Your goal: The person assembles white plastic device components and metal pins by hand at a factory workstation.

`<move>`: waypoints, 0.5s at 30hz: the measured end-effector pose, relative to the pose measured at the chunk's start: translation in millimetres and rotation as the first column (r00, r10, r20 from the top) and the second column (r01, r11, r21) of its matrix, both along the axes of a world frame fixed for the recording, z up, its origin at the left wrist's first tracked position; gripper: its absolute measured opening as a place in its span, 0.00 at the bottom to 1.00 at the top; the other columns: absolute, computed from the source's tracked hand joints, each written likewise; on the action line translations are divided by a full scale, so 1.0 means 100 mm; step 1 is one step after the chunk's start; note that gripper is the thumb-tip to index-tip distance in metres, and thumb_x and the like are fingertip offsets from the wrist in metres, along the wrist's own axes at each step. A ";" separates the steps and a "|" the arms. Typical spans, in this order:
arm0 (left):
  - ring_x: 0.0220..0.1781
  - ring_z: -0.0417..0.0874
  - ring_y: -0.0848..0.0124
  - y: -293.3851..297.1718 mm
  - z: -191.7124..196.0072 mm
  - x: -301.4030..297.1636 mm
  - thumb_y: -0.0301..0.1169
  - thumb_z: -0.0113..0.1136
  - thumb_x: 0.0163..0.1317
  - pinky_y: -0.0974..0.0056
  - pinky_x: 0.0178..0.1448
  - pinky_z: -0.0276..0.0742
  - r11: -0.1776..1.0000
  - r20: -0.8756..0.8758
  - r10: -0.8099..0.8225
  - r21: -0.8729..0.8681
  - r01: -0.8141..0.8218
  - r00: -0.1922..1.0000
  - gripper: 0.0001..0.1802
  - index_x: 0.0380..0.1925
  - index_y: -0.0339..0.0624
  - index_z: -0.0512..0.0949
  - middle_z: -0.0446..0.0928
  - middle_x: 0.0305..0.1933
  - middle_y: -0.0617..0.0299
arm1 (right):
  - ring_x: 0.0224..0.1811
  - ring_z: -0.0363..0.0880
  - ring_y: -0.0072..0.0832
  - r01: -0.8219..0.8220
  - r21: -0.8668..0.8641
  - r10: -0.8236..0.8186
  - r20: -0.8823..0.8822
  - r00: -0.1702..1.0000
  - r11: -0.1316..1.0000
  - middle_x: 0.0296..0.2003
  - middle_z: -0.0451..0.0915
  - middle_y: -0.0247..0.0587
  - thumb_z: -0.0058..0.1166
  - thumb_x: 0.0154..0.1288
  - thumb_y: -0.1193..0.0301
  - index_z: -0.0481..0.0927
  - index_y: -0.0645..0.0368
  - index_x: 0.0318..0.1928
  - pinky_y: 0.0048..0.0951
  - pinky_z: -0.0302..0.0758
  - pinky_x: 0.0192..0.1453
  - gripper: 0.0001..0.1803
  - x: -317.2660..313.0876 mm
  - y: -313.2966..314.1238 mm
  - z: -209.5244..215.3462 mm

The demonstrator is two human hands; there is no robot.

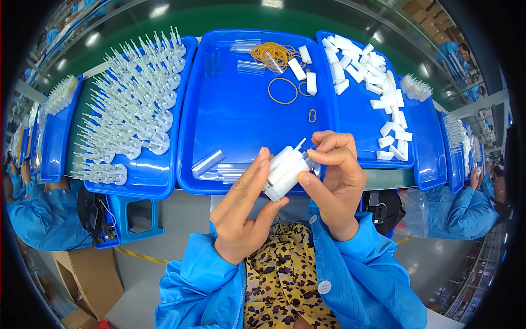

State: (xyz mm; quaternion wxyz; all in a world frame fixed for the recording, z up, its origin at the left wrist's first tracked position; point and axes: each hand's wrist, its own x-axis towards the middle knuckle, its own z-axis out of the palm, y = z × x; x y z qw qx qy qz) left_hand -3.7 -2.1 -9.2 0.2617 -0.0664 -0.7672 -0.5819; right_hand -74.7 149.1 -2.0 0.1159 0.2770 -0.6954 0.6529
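My left hand (244,205) and my right hand (335,178) together hold a bundle of white plastic parts (285,171) above the near edge of the middle blue tray (241,118). The left hand cups the bundle from below with fingers stretched out. The right hand pinches its upper right end, where a thin white tip sticks up. Yellow rubber bands (272,54) lie in a heap at the far side of that tray, with single bands (282,91) beside it. Clear plastic sleeves (208,162) lie at the tray's near left.
A blue tray on the left (164,175) holds several rows of white needle-tipped parts (137,93). The right blue tray (427,159) carries loose white caps (378,82). Co-workers in blue coats sit at far left (33,214) and far right (466,211). A cardboard box (93,279) stands on the floor.
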 end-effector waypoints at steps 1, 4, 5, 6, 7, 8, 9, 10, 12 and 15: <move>0.61 0.75 0.47 0.00 0.00 0.00 0.18 0.70 0.48 0.55 0.60 0.77 1.000 0.000 -0.002 0.001 0.002 1.000 0.33 0.57 0.29 0.72 0.72 0.60 0.38 | 0.54 0.69 0.38 0.002 0.001 -0.002 0.000 1.000 1.000 0.44 0.70 0.41 0.66 0.51 0.80 0.81 0.61 0.40 0.36 0.67 0.59 0.14 0.01 0.00 0.00; 0.59 0.77 0.47 -0.01 -0.01 -0.03 0.17 0.70 0.47 0.56 0.58 0.79 0.980 -0.135 -0.006 -0.200 -0.022 0.991 0.32 0.57 0.30 0.73 0.72 0.59 0.37 | 0.54 0.70 0.38 0.023 0.011 -0.023 -0.023 0.999 1.000 0.44 0.71 0.42 0.66 0.51 0.80 0.81 0.62 0.39 0.36 0.68 0.59 0.14 0.03 0.01 0.01; 0.59 0.77 0.47 -0.01 -0.02 -0.03 0.17 0.69 0.47 0.56 0.57 0.79 0.979 -0.152 -0.013 -0.202 -0.018 0.988 0.32 0.56 0.30 0.73 0.72 0.59 0.37 | 0.54 0.70 0.38 0.022 0.024 -0.021 -0.046 0.999 0.999 0.44 0.71 0.42 0.67 0.50 0.80 0.81 0.62 0.40 0.36 0.68 0.58 0.14 0.03 0.01 0.01; 0.58 0.78 0.46 -0.02 -0.02 -0.04 0.16 0.69 0.47 0.56 0.56 0.80 0.979 -0.170 -0.021 -0.203 -0.014 0.985 0.32 0.56 0.30 0.73 0.72 0.59 0.36 | 0.54 0.70 0.38 0.022 0.038 -0.020 -0.069 0.997 0.999 0.44 0.71 0.42 0.67 0.50 0.80 0.81 0.62 0.41 0.36 0.68 0.58 0.15 0.04 0.02 0.01; 0.58 0.78 0.46 -0.01 -0.02 -0.03 0.16 0.69 0.47 0.56 0.56 0.80 0.979 -0.172 -0.023 -0.204 -0.013 0.985 0.32 0.56 0.30 0.73 0.72 0.59 0.36 | 0.54 0.70 0.38 0.024 0.038 -0.021 -0.071 0.997 0.999 0.44 0.71 0.42 0.67 0.50 0.80 0.81 0.62 0.41 0.36 0.68 0.58 0.15 0.03 0.03 0.00; 0.58 0.78 0.47 -0.01 -0.02 -0.03 0.16 0.69 0.47 0.56 0.56 0.80 0.979 -0.166 -0.016 -0.201 -0.018 0.986 0.31 0.56 0.30 0.73 0.72 0.59 0.37 | 0.54 0.70 0.37 0.015 0.054 -0.012 -0.067 0.998 0.998 0.45 0.71 0.42 0.66 0.52 0.79 0.81 0.62 0.42 0.35 0.68 0.58 0.15 0.03 0.04 -0.01; 0.57 0.78 0.47 0.00 -0.02 -0.03 0.16 0.69 0.47 0.56 0.56 0.80 0.980 -0.160 -0.011 -0.198 -0.022 0.987 0.30 0.55 0.30 0.74 0.73 0.59 0.37 | 0.54 0.70 0.36 0.008 0.070 -0.003 -0.064 0.998 0.998 0.45 0.71 0.43 0.65 0.53 0.77 0.81 0.63 0.43 0.35 0.68 0.58 0.15 0.02 0.05 -0.01; 0.57 0.78 0.47 -0.02 -0.02 -0.03 0.16 0.69 0.47 0.56 0.56 0.80 0.980 -0.163 -0.012 -0.199 -0.021 0.987 0.30 0.55 0.30 0.74 0.73 0.59 0.37 | 0.54 0.70 0.36 0.009 0.068 -0.005 -0.066 0.998 0.998 0.45 0.71 0.43 0.65 0.53 0.77 0.81 0.63 0.43 0.35 0.68 0.58 0.15 0.01 0.05 0.01; 0.58 0.78 0.47 -0.06 -0.04 -0.03 0.14 0.67 0.49 0.55 0.58 0.80 0.965 -0.197 0.032 -0.250 -0.082 0.980 0.26 0.52 0.31 0.76 0.73 0.58 0.38 | 0.53 0.71 0.33 -0.072 -0.183 0.110 0.208 0.972 0.980 0.46 0.72 0.43 0.62 0.57 0.74 0.81 0.64 0.44 0.32 0.68 0.58 0.14 -0.04 0.03 0.09; 0.59 0.76 0.46 -0.08 -0.09 -0.03 0.13 0.64 0.49 0.54 0.59 0.79 0.964 -0.271 0.049 -0.239 -0.117 0.961 0.23 0.49 0.35 0.78 0.73 0.59 0.40 | 0.52 0.73 0.29 -0.136 -0.048 0.144 0.266 0.953 0.990 0.46 0.74 0.43 0.59 0.61 0.71 0.81 0.63 0.45 0.29 0.68 0.58 0.13 -0.16 0.09 0.21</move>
